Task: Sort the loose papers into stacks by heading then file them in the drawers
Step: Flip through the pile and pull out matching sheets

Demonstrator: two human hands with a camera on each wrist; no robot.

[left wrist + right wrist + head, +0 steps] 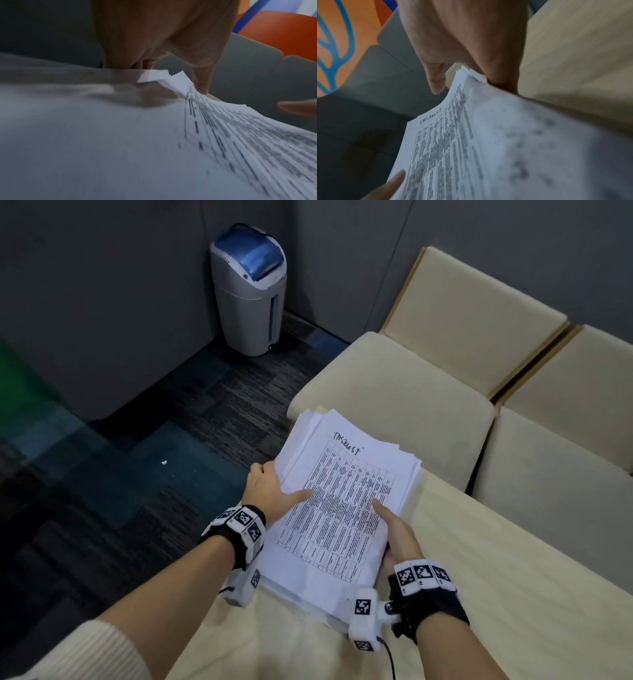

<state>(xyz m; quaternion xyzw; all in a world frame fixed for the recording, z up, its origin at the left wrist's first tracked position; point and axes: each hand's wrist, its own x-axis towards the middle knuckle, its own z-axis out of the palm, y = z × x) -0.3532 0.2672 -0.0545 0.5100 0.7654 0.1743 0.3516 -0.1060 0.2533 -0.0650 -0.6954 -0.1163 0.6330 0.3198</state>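
A thick, uneven stack of white papers (339,508) is held over the corner of a cream table (479,577). Its top sheet carries a printed table and a handwritten heading. My left hand (270,491) grips the stack's left edge, thumb lying on the top sheet and fingers hidden underneath. My right hand (397,529) grips the right edge the same way, thumb on the print. The left wrist view shows the stack (154,135) close up and blurred under the left hand (163,40). In the right wrist view the stack (471,142) lies under the right hand (462,40).
Two cream padded chairs (428,378) (565,440) stand against the table's far side. A grey bin with a blue lid (250,289) sits in the corner by dark grey panels. Dark carpet (137,474) covers the floor on the left.
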